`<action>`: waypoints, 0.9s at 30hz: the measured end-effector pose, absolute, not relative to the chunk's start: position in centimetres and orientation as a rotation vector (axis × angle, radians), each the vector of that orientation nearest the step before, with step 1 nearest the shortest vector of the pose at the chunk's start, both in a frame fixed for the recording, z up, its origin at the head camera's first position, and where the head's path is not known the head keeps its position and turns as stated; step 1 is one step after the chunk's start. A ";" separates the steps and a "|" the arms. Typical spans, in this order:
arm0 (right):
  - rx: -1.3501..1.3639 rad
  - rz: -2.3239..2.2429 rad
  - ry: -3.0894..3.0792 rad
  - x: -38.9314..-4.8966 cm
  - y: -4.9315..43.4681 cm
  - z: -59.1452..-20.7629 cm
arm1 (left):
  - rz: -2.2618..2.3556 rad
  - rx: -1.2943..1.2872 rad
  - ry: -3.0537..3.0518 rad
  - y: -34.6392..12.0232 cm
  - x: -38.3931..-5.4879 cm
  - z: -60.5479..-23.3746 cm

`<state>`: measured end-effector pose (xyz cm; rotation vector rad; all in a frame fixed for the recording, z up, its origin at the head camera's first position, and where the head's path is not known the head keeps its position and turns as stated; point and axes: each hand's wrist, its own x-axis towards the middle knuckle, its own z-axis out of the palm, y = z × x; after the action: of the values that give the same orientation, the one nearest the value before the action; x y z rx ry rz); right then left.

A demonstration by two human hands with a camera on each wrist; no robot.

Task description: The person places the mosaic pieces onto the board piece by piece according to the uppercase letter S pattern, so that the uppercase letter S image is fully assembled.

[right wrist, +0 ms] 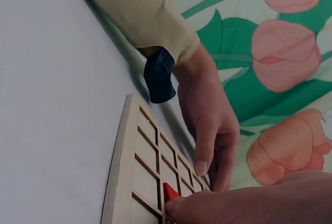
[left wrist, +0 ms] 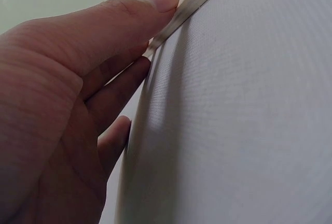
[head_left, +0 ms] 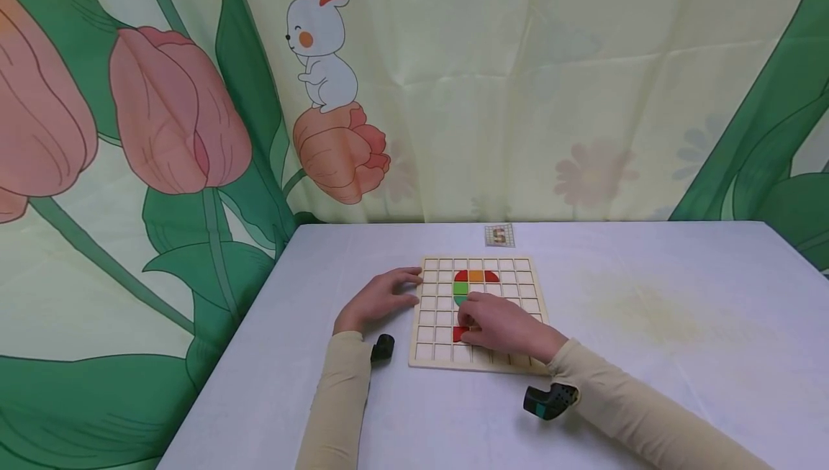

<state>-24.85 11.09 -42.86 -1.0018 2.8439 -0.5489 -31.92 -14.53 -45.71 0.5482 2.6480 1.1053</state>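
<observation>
A wooden grid board (head_left: 432, 355) lies on the white table. Near its top sit red (head_left: 461, 276), orange (head_left: 476, 276), red (head_left: 492, 277) and green (head_left: 460, 288) pieces. My right hand (head_left: 468, 322) lies over the board's lower middle, with its fingertips pinching a red piece (head_left: 458, 334) in a cell; the right wrist view shows that red piece (right wrist: 169, 190) poking out from under a fingertip (right wrist: 207, 206). My left hand (head_left: 408, 286) rests at the board's left edge. Its thumb (left wrist: 135, 19) presses the board's rim (left wrist: 194, 3), and the other fingers stay relaxed.
A small card printed with an S (head_left: 499, 235) lies beyond the board's far edge. A curtain with tulips and a rabbit hangs behind the table. Bare white tabletop (head_left: 648, 312) stretches to the right and towards me.
</observation>
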 end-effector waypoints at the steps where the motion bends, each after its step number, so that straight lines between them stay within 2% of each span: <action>1: -0.999 -0.550 2.847 -24.9 11.1 -42.9 | 1.105 0.550 2.648 -14.5 -32.0 -45.7; 14: -1.133 -0.652 2.839 -24.7 11.3 -43.0 | 1.104 0.576 2.642 -14.4 -32.2 -45.7; 18: -1.050 -0.713 2.846 -25.3 12.3 -42.2 | 1.101 0.591 2.645 -14.4 -32.2 -45.7; 27: -0.750 -0.878 2.905 -26.8 17.9 -40.7 | 1.080 0.603 2.665 -14.5 -32.0 -45.7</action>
<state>-26.78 17.86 -40.72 -0.7504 2.9051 -0.8777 -32.04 -14.53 -45.68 0.6032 2.6649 1.0799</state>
